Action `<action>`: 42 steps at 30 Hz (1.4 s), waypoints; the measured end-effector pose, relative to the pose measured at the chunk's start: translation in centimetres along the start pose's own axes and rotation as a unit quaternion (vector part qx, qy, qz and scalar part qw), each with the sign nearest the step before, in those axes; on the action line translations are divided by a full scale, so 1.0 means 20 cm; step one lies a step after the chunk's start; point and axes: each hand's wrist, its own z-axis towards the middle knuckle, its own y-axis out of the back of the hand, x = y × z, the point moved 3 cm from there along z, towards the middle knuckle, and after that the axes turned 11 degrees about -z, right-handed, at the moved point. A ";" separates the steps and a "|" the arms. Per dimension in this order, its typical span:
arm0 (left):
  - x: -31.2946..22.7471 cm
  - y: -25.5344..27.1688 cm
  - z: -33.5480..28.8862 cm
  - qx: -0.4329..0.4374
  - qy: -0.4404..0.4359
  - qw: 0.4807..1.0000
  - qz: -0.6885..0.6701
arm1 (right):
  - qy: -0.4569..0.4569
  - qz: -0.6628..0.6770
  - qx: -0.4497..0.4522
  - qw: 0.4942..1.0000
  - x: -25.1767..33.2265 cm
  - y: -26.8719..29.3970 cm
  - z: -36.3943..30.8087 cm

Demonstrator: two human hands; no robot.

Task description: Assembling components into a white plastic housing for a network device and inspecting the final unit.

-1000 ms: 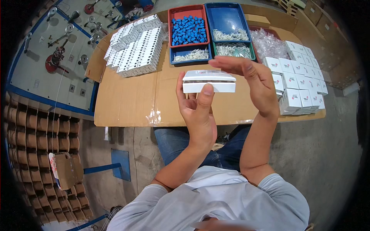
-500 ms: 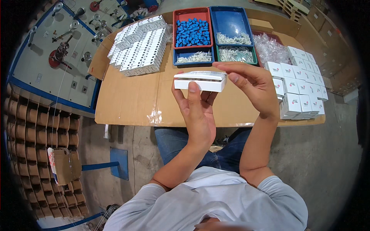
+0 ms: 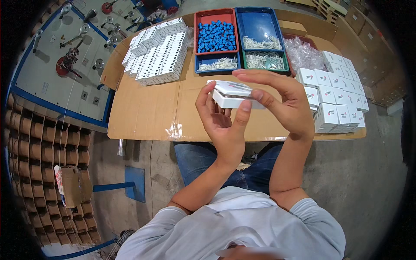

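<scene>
Above the near part of the cardboard-topped table, a small white box [image 3: 232, 102] is held up, tilted, with a dark gap showing under its raised lid. My left hand [image 3: 226, 130] grips it from below, thumb on the near side and fingers round the left end. At the box's right end my right hand [image 3: 288, 104] has its thumb against the edge, while its fingers arch over the top. Whether those fingertips touch the lid is hard to see. The inside of the box is mostly hidden.
Behind my hands stand a red tray [image 3: 197, 37] of blue parts and blue and green trays [image 3: 260, 21] with slim white pieces. White boxes are stacked at left [image 3: 158, 65] and right [image 3: 333, 108]. Clear plastic bags [image 3: 303, 54] lie at the back right.
The white box has turned and shifted slightly right in my left hand, whose thumb moved to the right. My right thumb has come onto the box's right end.
</scene>
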 end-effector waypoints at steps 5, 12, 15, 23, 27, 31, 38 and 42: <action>0.01 0.02 0.00 0.031 -0.042 0.997 0.049 | 0.030 0.011 0.041 0.999 0.01 0.00 0.00; -0.01 0.01 -0.02 0.088 -0.099 0.986 0.097 | 0.048 0.087 0.074 0.992 0.03 0.03 -0.02; 0.00 0.02 -0.01 0.074 -0.078 0.991 0.086 | 0.044 0.067 0.104 0.991 0.02 0.03 -0.01; 0.04 0.08 -0.03 0.092 -0.052 0.982 0.159 | 0.045 0.080 0.128 0.988 0.01 0.03 -0.02; 0.05 0.10 -0.04 0.096 -0.064 0.982 0.149 | 0.045 0.081 0.140 0.986 0.01 0.02 -0.03; 0.03 0.06 -0.02 0.074 -0.058 0.989 0.112 | 0.034 0.087 0.132 0.987 -0.01 0.01 -0.02; 0.04 0.09 0.02 -0.044 0.105 0.988 -0.107 | 0.024 0.029 0.091 0.995 -0.05 0.04 -0.02; 0.07 0.09 0.00 -0.060 0.135 0.974 -0.174 | -0.034 0.016 0.112 0.993 -0.10 0.02 -0.03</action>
